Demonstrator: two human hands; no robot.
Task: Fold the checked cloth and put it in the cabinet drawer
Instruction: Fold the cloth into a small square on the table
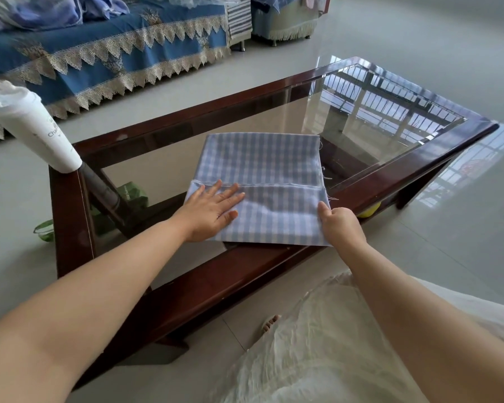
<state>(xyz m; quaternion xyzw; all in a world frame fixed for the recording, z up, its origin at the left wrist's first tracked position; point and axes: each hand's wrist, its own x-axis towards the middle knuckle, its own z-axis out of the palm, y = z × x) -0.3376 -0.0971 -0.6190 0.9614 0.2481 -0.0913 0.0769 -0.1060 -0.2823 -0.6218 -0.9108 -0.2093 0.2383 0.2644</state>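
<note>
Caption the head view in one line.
Left hand flattens the part-folded checked cloth on the glass table; right hand pinches its edge.

Thin woven checked cloth (262,175), matt, frayed threads along the right edge. Glossy clear glass table top (361,117), mirroring window bars, framed in dark polished wood (204,289). Smooth white paper-like cup (32,126) at far left. Shiny pale floor tiles (419,39). Blue fabric sofa cover (105,50) with cream lace trim.

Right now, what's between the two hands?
Only the blue-and-white checked cloth. In the head view, the left hand presses flat on it, the right hand pinches its near right edge, and bare checked fabric fills the stretch between them.
</note>
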